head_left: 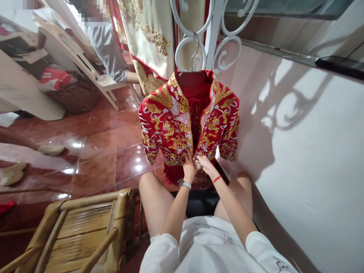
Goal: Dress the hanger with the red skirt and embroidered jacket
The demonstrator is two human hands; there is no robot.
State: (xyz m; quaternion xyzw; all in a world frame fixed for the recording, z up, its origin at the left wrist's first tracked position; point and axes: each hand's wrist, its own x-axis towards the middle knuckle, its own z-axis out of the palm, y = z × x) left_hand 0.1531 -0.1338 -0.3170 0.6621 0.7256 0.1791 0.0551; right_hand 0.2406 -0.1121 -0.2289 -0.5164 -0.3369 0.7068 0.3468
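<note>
A short red jacket (165, 125) with gold and white embroidery hangs on a hanger (195, 49) in front of me. Its two front edges are apart at the top and come together near the hem. My left hand (189, 167) grips the lower front edge, with fingers lying up against the embroidered cloth. Close beside it, my right hand (204, 164) is closed in a pinch at the bottom of the front opening. Whether a zip pull is between those fingers is too small to see. Red cloth (172, 174) shows below the hem.
The hanger hooks onto a white scrolled metal stand (214, 38). A cream and gold garment (153, 22) hangs behind. A bamboo chair (82, 227) stands at my left, a white wall (313, 151) at my right. Another person in a grey sleeve (106, 49) sits at the upper left.
</note>
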